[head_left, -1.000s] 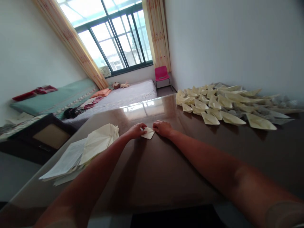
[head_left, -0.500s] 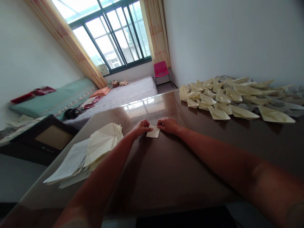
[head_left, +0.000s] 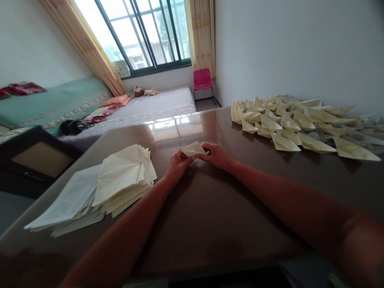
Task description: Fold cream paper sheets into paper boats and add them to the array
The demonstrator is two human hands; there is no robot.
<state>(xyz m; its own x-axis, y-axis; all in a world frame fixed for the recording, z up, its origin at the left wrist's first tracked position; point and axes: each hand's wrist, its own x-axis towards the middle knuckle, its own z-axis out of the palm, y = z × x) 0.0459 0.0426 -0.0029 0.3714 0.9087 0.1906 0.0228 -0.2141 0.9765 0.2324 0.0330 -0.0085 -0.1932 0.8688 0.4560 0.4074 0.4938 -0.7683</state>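
Note:
A small piece of folded cream paper [head_left: 194, 149] is held between both hands above the brown table, its top edge coming to a low point. My left hand [head_left: 179, 162] is closed on its left end, thumb at the near side. On the right end, my right hand [head_left: 216, 155] grips it with thumb and bent fingers. The two thumbs nearly meet below the paper. Some of the fingers are hidden behind it.
Left of my arm lies a stack of cream and white paper sheets [head_left: 123, 172]. Many folded paper boats [head_left: 288, 122] crowd the right side of the glossy table [head_left: 210, 224]. Beyond stand a bed [head_left: 168, 104], a pink chair [head_left: 203, 80] and a dark cabinet [head_left: 33, 160].
The paper was a flat square on the table; now it is lifted, turned and shows a wider, pointed shape. Both hands have come closer together around it. The view has tilted down.

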